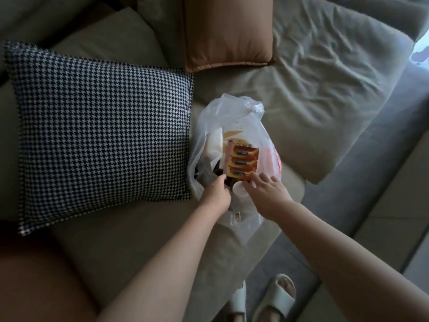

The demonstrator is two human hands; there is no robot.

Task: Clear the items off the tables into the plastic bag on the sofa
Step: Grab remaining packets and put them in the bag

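Battery pack (242,162) half inside the plastic bag (232,117) on the sofa (139,228); orange card with three cells in a row, lying on top of dark and white odds and ends already in the bag; best eased deeper along its length, not dropped, so thin film does not snag on card corners; mouth kept wide and low; bag translucent, crumpled, red print on one side, knotted-looking handles at the far end, resting just beside the houndstooth cushion (99,135); left hand (217,194) curled, pinching the bag's rim near the pack's corner; right hand (267,189) loosely spread, fingertips touching the pack's near edge; slippers (274,296) below on the floor.
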